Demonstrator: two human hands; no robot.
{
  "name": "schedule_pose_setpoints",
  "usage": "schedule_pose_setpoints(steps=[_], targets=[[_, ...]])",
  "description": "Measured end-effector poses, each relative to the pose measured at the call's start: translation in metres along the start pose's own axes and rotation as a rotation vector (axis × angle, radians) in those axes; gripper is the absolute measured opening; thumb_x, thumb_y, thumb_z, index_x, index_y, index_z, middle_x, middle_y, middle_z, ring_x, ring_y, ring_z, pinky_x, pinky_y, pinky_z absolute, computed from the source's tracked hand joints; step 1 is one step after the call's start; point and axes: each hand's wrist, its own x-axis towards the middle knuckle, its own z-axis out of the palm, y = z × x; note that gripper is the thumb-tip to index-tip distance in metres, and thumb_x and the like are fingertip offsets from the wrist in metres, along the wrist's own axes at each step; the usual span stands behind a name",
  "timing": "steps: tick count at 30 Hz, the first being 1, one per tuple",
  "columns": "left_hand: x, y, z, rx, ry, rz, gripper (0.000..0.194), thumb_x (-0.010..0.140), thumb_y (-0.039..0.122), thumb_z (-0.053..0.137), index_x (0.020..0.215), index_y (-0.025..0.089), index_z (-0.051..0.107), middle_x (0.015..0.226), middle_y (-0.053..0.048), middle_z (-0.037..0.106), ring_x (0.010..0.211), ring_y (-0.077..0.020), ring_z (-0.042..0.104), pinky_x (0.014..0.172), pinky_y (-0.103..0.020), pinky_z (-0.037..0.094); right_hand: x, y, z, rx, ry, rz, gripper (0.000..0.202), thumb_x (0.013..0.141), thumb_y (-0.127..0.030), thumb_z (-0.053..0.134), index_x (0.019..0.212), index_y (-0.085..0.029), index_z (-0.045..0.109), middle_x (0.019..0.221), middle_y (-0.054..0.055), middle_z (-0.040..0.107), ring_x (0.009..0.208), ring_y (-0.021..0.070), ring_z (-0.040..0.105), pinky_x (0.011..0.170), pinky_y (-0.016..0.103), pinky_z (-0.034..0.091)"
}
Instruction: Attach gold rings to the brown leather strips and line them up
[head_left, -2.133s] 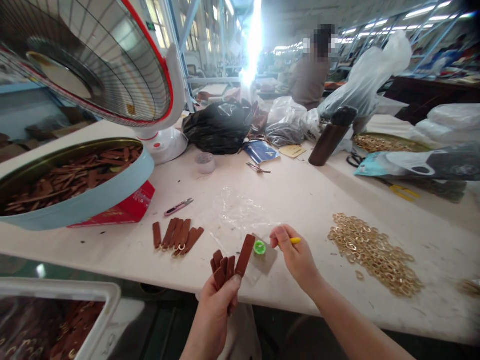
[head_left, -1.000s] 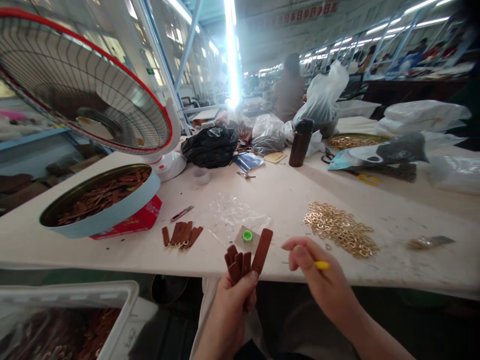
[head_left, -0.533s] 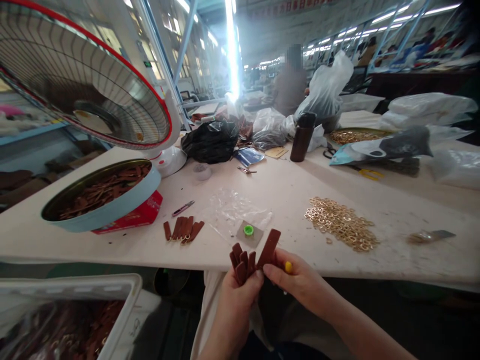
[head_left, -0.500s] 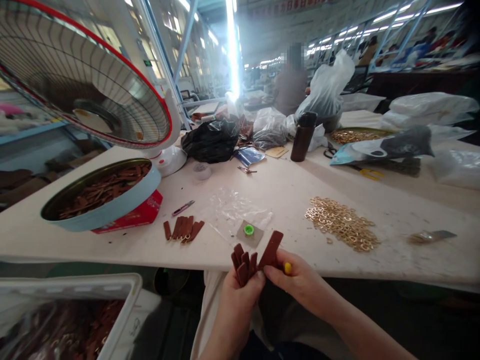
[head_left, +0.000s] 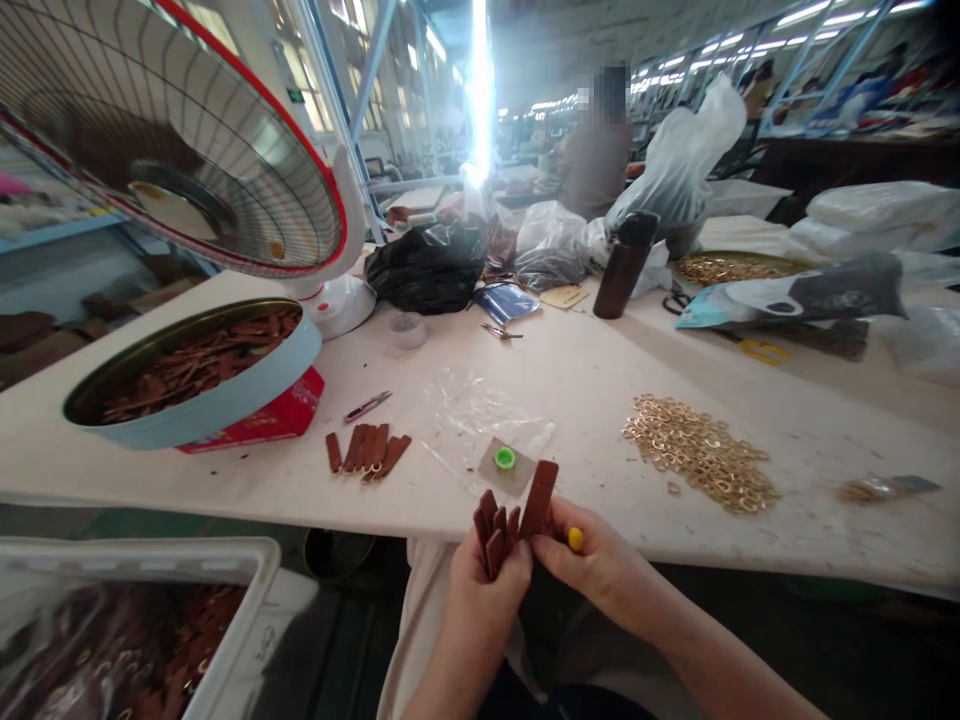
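My left hand (head_left: 491, 590) is closed round a bunch of brown leather tabs (head_left: 493, 530) that fan upward at the table's front edge. Beside it, my right hand (head_left: 592, 555) pinches one longer brown leather tab (head_left: 539, 498), held nearly upright against the left fingers. A yellow-ended tool (head_left: 575, 540) sticks out of the right hand; the rest of it is hidden in the palm. Just beyond the hands lies a small green cap (head_left: 505, 458) on a grey square. A row of leather tabs with gold rings (head_left: 367, 450) rests to the left.
A heap of gold rings (head_left: 701, 455) lies right of the hands. On the left, a round tin (head_left: 202, 405) of leather pieces leans on a red box (head_left: 259, 415) near a fan (head_left: 187, 150). A white crate (head_left: 262, 600) stands below. Thread snips (head_left: 367, 406) and a dark bottle (head_left: 625, 265) are farther back.
The longer tab in my right hand has turned a little more upright. Both hands stay close together, and the view has shifted slightly.
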Motion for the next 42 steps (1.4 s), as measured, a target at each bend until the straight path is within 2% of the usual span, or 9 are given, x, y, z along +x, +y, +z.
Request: schedule_pose_setpoints(steps=[9,12,16,19,23,27,31,38,42], targets=[[0.013,-0.005,-0.010,-0.004,-0.012,-0.041,0.034,0.049,0.019,0.076,0.082,0.016,0.067,0.066,-0.002,0.065,0.057,-0.0159,0.056,0.046,-0.022,0.035,0.006,0.004,0.001,-0.012,-0.026,0.066,0.017,0.077,-0.034,0.053,0.078,-0.017,0.054,0.075,0.001,0.057,0.072,0.0172,0.052,0.069,0.030,0.041],[0.017,-0.008,-0.013,-0.018,-0.013,-0.074,0.033,0.046,0.021,0.077,0.077,0.016,0.066,0.055,0.002,0.057,0.048,-0.0119,0.048,0.043,-0.022,0.029,0.010,0.002,0.004,-0.015,-0.052,0.056,0.013,0.076,-0.030,0.053,0.080,-0.017,0.055,0.075,0.001,0.058,0.073,0.0170,0.052,0.069,0.029,0.042],[0.018,-0.007,-0.018,-0.060,-0.042,-0.145,0.022,0.051,0.025,0.072,0.067,0.015,0.059,0.042,0.007,0.042,0.039,-0.0062,0.033,0.040,-0.020,0.021,0.015,0.004,0.011,0.010,-0.053,0.043,0.010,0.077,-0.026,0.052,0.079,-0.017,0.055,0.073,0.000,0.057,0.072,0.0155,0.050,0.068,0.027,0.041],[0.015,-0.002,-0.020,-0.081,-0.074,-0.165,0.020,0.056,0.028,0.068,0.064,0.016,0.054,0.040,0.009,0.037,0.037,-0.0050,0.029,0.040,-0.020,0.017,0.016,0.007,0.012,0.049,-0.056,0.072,0.012,0.078,-0.030,0.052,0.077,-0.017,0.053,0.066,-0.003,0.051,0.059,0.0110,0.043,0.056,0.023,0.036],[0.009,0.002,-0.019,-0.044,-0.105,-0.161,0.023,0.056,0.031,0.068,0.066,0.016,0.053,0.044,0.008,0.039,0.038,-0.0045,0.029,0.040,-0.020,0.017,0.013,0.007,0.007,0.042,-0.026,0.093,0.024,0.083,-0.039,0.045,0.070,-0.018,0.049,0.053,-0.007,0.037,0.047,0.0089,0.030,0.046,0.023,0.025],[0.000,0.003,-0.014,-0.004,-0.173,-0.186,0.028,0.056,0.033,0.071,0.070,0.016,0.053,0.046,0.009,0.040,0.038,-0.0040,0.029,0.040,-0.020,0.015,0.004,0.001,0.001,-0.130,0.053,0.027,0.025,0.082,-0.036,0.044,0.062,-0.020,0.044,0.053,-0.006,0.037,0.051,0.0104,0.033,0.049,0.024,0.027],[-0.007,0.004,-0.011,0.007,-0.202,-0.168,0.031,0.059,0.038,0.071,0.068,0.018,0.050,0.044,0.010,0.038,0.037,-0.0041,0.027,0.039,-0.021,0.014,-0.008,-0.006,-0.002,-0.193,0.094,0.004,0.025,0.079,-0.033,0.043,0.058,-0.020,0.040,0.053,-0.006,0.036,0.052,0.0109,0.033,0.050,0.025,0.028],[-0.012,0.006,-0.012,0.065,-0.240,-0.123,0.034,0.060,0.042,0.072,0.068,0.017,0.050,0.043,0.010,0.037,0.037,-0.0043,0.026,0.039,-0.020,0.014,-0.022,-0.003,-0.003,-0.068,0.042,0.039,0.025,0.081,-0.036,0.046,0.062,-0.019,0.046,0.051,-0.007,0.037,0.049,0.0095,0.033,0.048,0.023,0.028],[-0.016,0.004,-0.009,0.028,-0.151,-0.108,0.037,0.057,0.041,0.074,0.074,0.017,0.052,0.044,0.011,0.035,0.038,-0.0043,0.026,0.040,-0.020,0.015,-0.022,0.005,0.005,-0.007,0.000,0.067,0.019,0.077,-0.033,0.053,0.067,-0.018,0.050,0.054,-0.006,0.040,0.051,0.0093,0.034,0.049,0.022,0.030]])
